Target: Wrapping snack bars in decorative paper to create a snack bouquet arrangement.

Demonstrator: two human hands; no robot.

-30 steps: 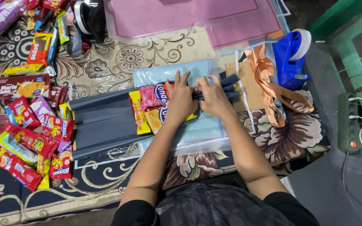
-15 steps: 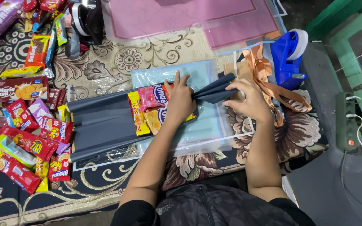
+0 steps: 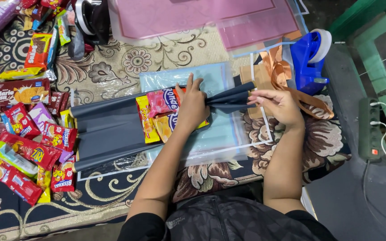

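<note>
Left zone: a loose pile of snack packets (image 3: 23, 138) lies on the carpet (image 3: 112, 67). Centre: the dark wrapping sheet (image 3: 108, 129) runs with its long axis left to right. The left hand (image 3: 193, 107) presses flat on about four snack packs (image 3: 159, 116), fingers spread. Right: the right hand (image 3: 278, 105) pinches the sheet's gathered end (image 3: 228, 100). Beyond it lie one orange ribbon (image 3: 282, 71) and one blue tape dispenser (image 3: 307, 60).

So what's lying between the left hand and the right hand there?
In the head view, the gathered end of the dark grey sheet spans the gap from the left hand to the right hand, over the pale blue sheet.
</note>
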